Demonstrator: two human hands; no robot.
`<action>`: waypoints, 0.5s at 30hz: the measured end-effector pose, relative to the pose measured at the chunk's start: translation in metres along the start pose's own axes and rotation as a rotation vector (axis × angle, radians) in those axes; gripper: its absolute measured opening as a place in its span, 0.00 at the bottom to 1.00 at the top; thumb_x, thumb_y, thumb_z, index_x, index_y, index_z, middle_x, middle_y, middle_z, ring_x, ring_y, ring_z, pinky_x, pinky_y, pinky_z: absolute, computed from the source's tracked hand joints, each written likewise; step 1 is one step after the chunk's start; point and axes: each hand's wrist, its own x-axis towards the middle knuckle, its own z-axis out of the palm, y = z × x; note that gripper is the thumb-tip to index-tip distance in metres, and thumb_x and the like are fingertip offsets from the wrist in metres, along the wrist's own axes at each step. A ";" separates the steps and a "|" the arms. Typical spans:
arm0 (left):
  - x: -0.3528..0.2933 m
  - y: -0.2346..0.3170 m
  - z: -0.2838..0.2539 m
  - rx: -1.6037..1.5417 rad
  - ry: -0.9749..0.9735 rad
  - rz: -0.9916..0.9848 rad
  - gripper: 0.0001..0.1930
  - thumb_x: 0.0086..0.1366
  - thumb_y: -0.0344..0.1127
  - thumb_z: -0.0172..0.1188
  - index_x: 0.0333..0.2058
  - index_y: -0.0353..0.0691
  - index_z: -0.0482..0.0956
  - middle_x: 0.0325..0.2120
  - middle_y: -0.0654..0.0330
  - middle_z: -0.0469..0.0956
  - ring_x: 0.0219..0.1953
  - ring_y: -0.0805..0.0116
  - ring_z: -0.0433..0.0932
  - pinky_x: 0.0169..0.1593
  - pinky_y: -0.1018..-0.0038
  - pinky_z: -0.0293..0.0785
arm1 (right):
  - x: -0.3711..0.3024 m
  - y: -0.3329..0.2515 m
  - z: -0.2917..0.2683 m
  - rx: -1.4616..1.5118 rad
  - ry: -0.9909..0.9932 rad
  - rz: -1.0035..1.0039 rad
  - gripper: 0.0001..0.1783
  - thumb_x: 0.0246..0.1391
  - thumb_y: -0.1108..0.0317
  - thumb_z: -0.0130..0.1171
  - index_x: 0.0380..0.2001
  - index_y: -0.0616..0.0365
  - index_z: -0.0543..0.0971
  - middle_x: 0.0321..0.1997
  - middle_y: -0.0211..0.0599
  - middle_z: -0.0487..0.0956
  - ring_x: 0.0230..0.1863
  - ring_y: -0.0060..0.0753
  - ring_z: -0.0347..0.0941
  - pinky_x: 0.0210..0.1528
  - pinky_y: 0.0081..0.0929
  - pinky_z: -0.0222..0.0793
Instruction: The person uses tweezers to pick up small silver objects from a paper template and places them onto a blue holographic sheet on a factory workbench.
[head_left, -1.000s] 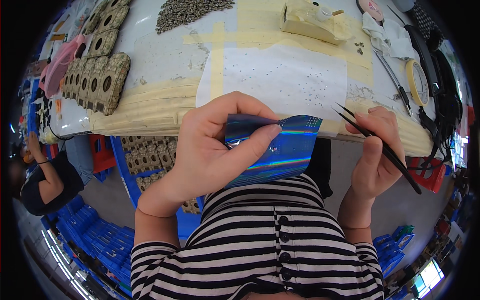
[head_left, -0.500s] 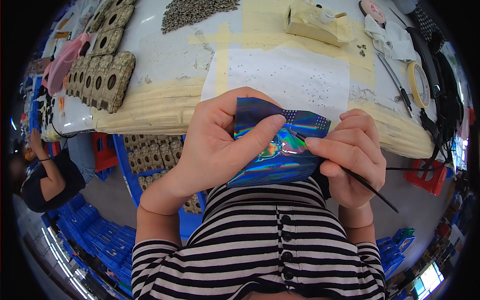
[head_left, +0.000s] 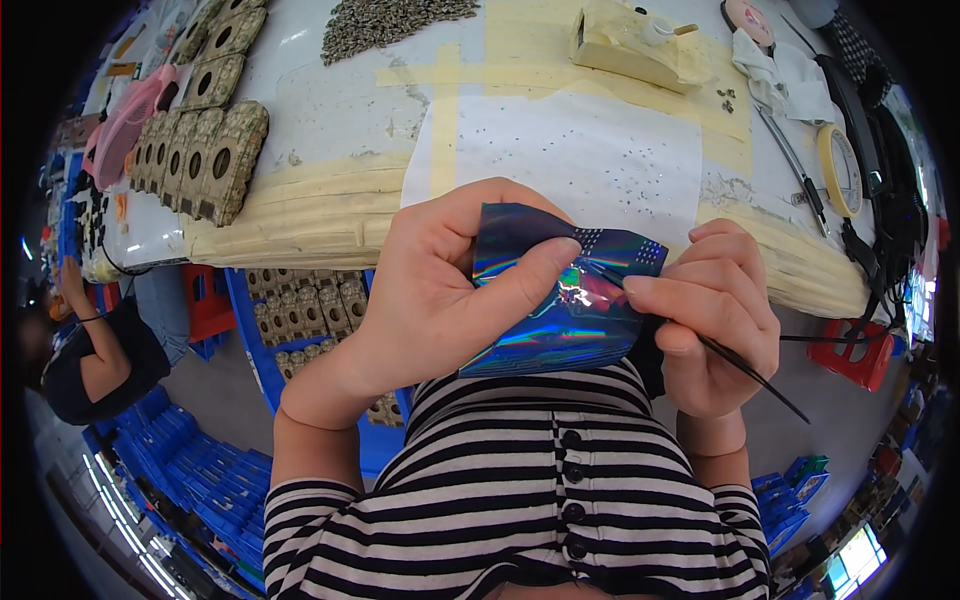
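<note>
In front of my striped shirt, my left hand (head_left: 440, 275) grips a shiny blue iridescent film sheet (head_left: 560, 335), thumb on top and fingers behind it. Rows of small pale dots (head_left: 645, 253) show along the sheet's upper edge. My right hand (head_left: 715, 310) pinches slim black tweezers (head_left: 745, 375). Their tip reaches over the film beside my left thumb, and their back end sticks out below my right hand. Whether anything tiny sits at the tip I cannot make out.
White paper (head_left: 540, 135) with scattered tiny bits lies taped on the table. Camouflage-patterned housings (head_left: 205, 160) stand at left, more in a blue crate (head_left: 255, 340) below. A small-parts pile (head_left: 385, 25), craft knife (head_left: 790, 160) and tape roll (head_left: 838, 170) lie beyond. Another person (head_left: 100, 350) is at left.
Both hands, with the film sheet and the tweezers, have shifted slightly right. The film has tilted a little, and the tweezers' tip still lies over it near my left thumb.
</note>
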 end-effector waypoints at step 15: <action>-0.011 -0.017 -0.007 1.200 -0.147 1.050 0.14 0.47 0.27 0.69 0.36 0.38 0.83 0.33 0.55 0.78 0.20 0.74 0.75 0.21 0.80 0.66 | -0.006 0.001 -0.009 0.107 -0.041 0.093 0.17 0.49 0.55 0.66 0.32 0.58 0.85 0.23 0.29 0.77 0.28 0.33 0.67 0.35 0.28 0.65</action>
